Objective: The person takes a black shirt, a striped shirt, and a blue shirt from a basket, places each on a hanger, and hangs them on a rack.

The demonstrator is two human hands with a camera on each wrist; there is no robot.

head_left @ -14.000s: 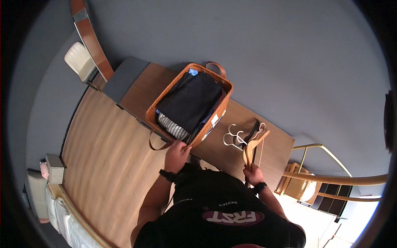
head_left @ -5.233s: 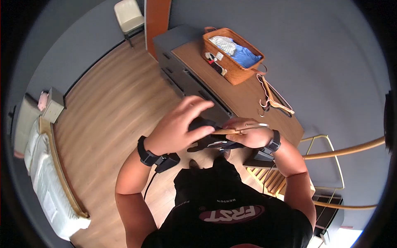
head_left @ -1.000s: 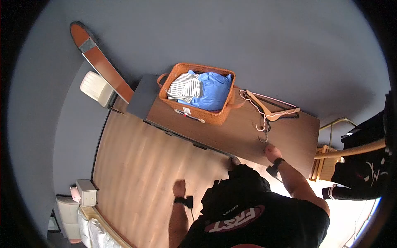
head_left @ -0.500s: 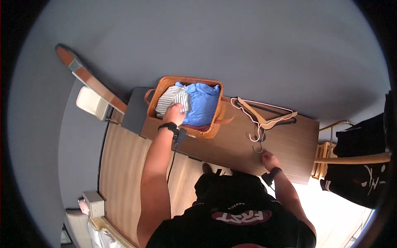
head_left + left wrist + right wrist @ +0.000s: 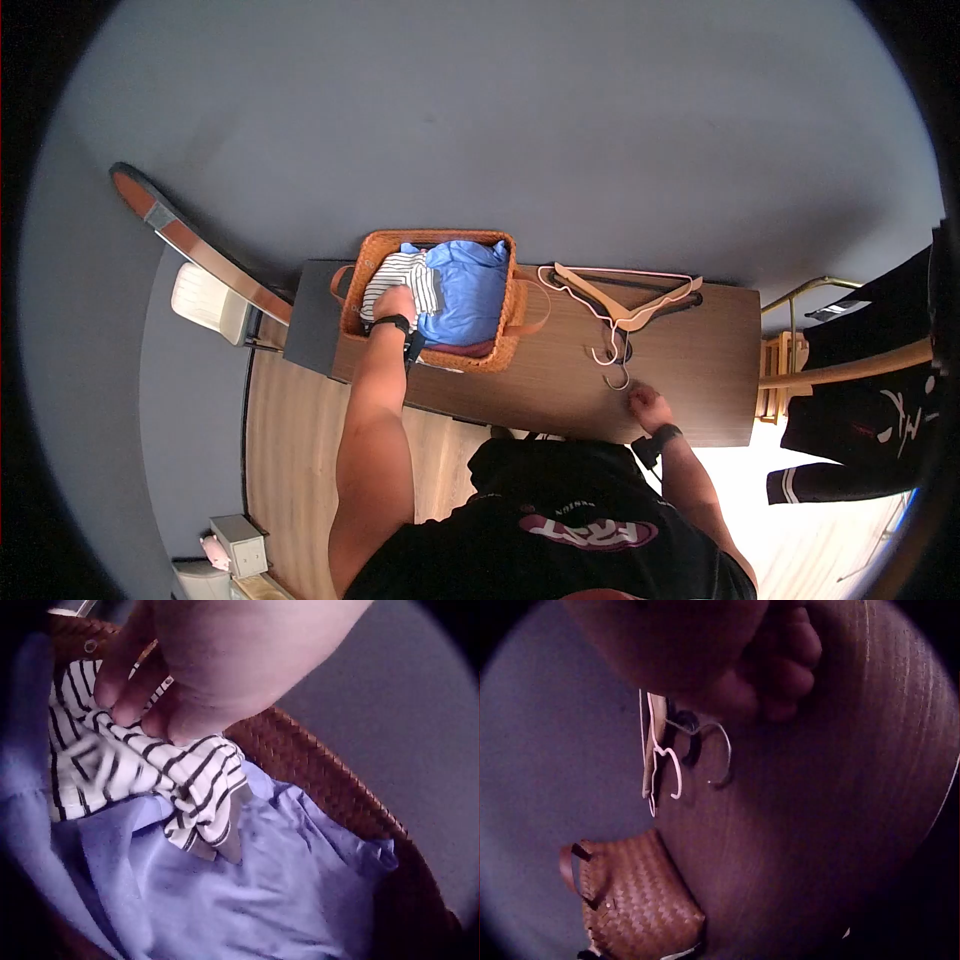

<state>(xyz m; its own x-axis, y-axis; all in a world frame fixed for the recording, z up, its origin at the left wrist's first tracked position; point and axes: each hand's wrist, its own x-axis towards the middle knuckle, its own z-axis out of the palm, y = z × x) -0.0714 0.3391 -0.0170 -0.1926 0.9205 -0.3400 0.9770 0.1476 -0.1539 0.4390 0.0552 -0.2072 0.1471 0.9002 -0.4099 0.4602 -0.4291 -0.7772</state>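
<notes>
My left hand [image 5: 395, 300] reaches into the woven basket [image 5: 440, 237] and pinches a black-and-white striped garment [image 5: 202, 769]. The cloth bunches under the fingertips in the left wrist view. Beside it lies a crumpled blue garment [image 5: 468, 290], with a strip of dark red cloth [image 5: 465, 349] below. My right hand [image 5: 650, 407] rests on the wood top near its front edge, fingers loosely curled, holding nothing. Just beyond it is a metal hanger hook [image 5: 625, 383]. A wooden hanger [image 5: 665, 303] and a pale pink hanger [image 5: 594, 313] lie overlapped with a dark one.
The basket stands on the left part of a dark wood cabinet top [image 5: 710, 380], against the grey wall. Black clothes [image 5: 850, 440] hang from a wooden rail [image 5: 850, 368] on the right. A tall mirror [image 5: 215, 262] and a pale chair [image 5: 205, 300] stand at the left.
My left hand has gone from beside my body into the basket and taken the striped garment. The right hand stays by the hooks. Black clothing, in the basket earlier, now hangs at right.
</notes>
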